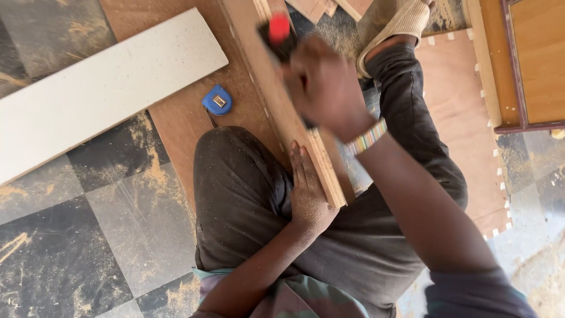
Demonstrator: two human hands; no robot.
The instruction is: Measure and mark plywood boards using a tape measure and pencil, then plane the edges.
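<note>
Two hands at work: right hand (323, 85) clenched on red-topped black tool (279, 32), left hand (306, 188) flat, fingers together, beside long stiff plywood strip (276, 100); probably light, best steadied near its end.

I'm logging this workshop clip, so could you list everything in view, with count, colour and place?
Wooden strip: one, light brown, running from top centre down to the lap.
Tool: one, black with a red top, blurred, on the strip.
Tape measure: one, blue, on the brown board left of the strip.
Brown board: one, under the tape measure.
White plank: one, upper left on the floor.
Sandal: one, beige, top centre-right.
Bracelet: one, striped, right wrist.
Left hand: flat against the strip.
Right hand: gripping the tool.
</note>
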